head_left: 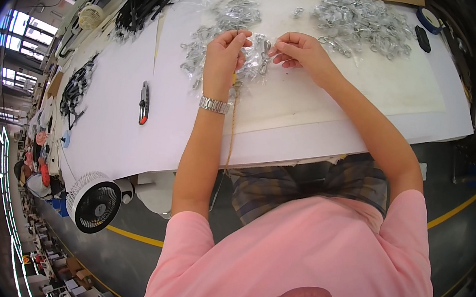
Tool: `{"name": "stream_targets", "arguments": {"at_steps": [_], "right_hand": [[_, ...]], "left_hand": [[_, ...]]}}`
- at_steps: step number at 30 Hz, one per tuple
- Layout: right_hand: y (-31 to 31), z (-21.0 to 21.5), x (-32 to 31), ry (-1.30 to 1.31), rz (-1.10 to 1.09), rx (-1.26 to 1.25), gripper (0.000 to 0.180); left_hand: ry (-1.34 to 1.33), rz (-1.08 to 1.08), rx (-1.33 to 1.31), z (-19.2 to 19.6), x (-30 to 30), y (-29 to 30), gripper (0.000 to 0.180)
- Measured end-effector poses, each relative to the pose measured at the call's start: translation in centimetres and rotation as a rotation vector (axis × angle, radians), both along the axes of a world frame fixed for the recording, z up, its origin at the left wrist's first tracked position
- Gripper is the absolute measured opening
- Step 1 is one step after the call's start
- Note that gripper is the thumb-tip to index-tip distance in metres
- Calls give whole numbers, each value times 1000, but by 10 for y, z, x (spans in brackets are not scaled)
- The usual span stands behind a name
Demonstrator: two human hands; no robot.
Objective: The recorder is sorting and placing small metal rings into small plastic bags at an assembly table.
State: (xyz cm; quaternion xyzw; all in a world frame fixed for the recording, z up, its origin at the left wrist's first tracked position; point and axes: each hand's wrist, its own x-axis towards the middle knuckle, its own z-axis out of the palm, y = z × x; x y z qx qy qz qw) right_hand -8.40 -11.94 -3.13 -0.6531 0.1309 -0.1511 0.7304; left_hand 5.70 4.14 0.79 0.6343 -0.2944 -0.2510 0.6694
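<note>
Above the white table, my left hand [225, 51], with a metal watch [214, 105] on its wrist, is closed in a pinch. Whatever lies between its fingertips is too small to make out. My right hand [303, 54] has thumb and forefinger brought together beside a silver metal hook [264, 55] in clear plastic; I cannot make out what they grip. Under and around both hands spreads a pile of plastic-wrapped silver metal hooks [194, 60]. A thin tan cord [232, 130] hangs past my left wrist over the table's near edge.
A larger heap of wrapped metal hooks [361, 22] lies at the far right, near a tape roll [429, 21] and a black object [422, 39]. Left are a box cutter [144, 104], black straps [76, 88] and more straps [149, 0]. A fan [96, 203] stands by the near-left edge.
</note>
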Motion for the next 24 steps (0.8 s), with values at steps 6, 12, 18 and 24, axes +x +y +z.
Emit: {"name": "stream_targets", "arguments": {"at_steps": [6, 12, 18, 24], "right_hand": [[-3, 4, 2, -170, 185, 283, 17], [-10, 9, -1, -126, 368, 186, 17], [-24, 23, -11, 10, 329, 21, 22], [-25, 39, -16, 24, 298, 91, 31]], "left_hand": [[74, -140, 179, -1, 1, 0, 33], [274, -265, 98, -4, 13, 5, 24], [387, -314, -57, -5, 14, 1, 18], [171, -250, -10, 1, 5, 4, 18]]}}
